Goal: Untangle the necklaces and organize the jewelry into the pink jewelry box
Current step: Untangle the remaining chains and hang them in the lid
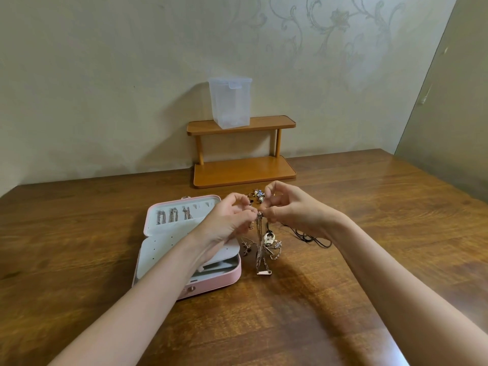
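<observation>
Broadly, a brown wooden table [343,260] fills the lower view, set against a pale patterned wall [105,75]. At its far edge stands a two-tier wooden shelf [243,170] with a clear plastic container [230,103] on the top tier. The pink jewelry box [221,280] lies open left of centre, with several chains [173,215] hanging in its raised lid. Just right of the box, above the table, both hands meet: the left hand [229,220] and the right hand [293,210] each pinch the top of a tangled bunch of necklaces [264,244] with curled fingertips. The bunch hangs down to the tabletop, where a gold pendant [269,239] shows. A black cord [306,235] trails beneath the right wrist. Behind the hands lies a small cluster of rings and earrings [257,195].
</observation>
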Available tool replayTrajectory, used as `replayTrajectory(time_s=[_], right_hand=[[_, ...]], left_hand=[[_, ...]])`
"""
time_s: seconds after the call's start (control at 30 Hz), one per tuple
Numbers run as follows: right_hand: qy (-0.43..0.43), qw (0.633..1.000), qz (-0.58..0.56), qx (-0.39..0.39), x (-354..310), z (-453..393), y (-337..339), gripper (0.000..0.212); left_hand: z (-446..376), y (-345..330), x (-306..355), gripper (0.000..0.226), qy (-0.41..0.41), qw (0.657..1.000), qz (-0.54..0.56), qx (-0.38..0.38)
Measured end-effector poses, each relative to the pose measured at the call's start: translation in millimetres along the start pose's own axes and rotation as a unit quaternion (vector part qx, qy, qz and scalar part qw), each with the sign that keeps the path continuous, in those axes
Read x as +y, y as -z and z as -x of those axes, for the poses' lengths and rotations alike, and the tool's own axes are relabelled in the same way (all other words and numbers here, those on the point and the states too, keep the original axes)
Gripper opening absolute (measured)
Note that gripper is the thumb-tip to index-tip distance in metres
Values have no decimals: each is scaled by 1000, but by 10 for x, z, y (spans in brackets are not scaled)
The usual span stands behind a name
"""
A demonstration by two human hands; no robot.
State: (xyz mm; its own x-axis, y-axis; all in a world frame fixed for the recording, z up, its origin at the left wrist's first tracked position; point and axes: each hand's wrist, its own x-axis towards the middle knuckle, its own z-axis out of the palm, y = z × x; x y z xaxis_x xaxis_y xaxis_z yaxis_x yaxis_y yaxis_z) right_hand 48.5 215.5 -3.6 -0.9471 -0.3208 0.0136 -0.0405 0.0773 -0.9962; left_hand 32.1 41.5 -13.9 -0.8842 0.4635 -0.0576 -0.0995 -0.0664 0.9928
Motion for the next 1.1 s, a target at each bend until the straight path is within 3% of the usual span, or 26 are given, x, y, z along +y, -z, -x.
replayTrajectory(time_s=[0.1,0.17,0.27,0.37,0.5,0.77,0.87,1.1], right_hand=[[-4,1000,7,14,-5,-24,-15,27],[-12,999,28,28,-19,-34,-15,26],[-28,998,44,24,-50,-33,-11,25],[-40,997,56,17,-72,-24,0,24],[-27,996,83,24,-82,-1,9,25],[-11,991,134,11,-118,0,10,34],[-10,989,151,2,-123,-3,10,33],[-20,963,267,12,-141,-111,-96,37]], left_hand=[[-4,7,1,15,-35,989,-141,7],[-8,18,-2,12,-106,958,-266,29],[16,-9,10,10,-153,927,-340,47],[9,-13,12,7,-128,937,-320,56],[37,5,30,9,-31,983,-173,54],[53,-9,44,11,-12,979,-194,52],[66,12,57,11,11,988,-151,38],[33,-5,69,9,29,986,-153,60]])
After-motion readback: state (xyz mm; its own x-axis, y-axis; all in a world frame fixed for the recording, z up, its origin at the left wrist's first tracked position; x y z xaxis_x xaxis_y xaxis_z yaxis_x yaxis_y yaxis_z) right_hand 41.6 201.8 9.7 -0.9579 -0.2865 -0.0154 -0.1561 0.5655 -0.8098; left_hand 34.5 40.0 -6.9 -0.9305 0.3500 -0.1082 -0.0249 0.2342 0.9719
